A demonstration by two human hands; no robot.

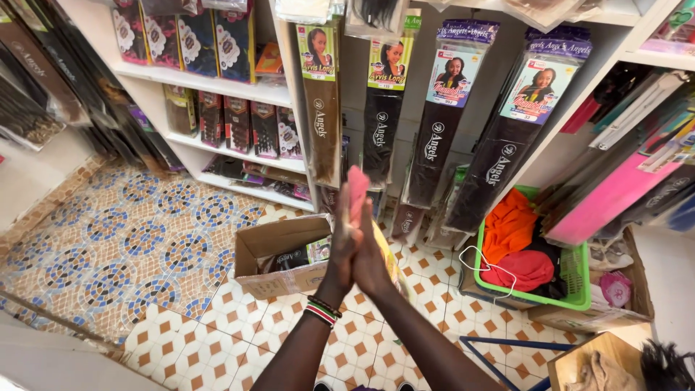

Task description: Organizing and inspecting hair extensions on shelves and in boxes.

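My left hand [340,253] and my right hand [371,262] are pressed palm to palm in front of me, fingers pointing up. A pink object [357,190] sticks out from between the fingertips, gripped by both hands; what it is cannot be told. A beaded bracelet [322,310] circles my left wrist. Directly below the hands an open cardboard box [275,255] sits on the tiled floor with dark packs inside.
Packs of dark braiding hair [438,145] hang ahead on a white shelf unit [217,85] stocked with more packs. A green basket [575,279] of orange and red cloth stands right. Pink packs [615,195] lean at far right. A blue frame [507,347] lies on the floor.
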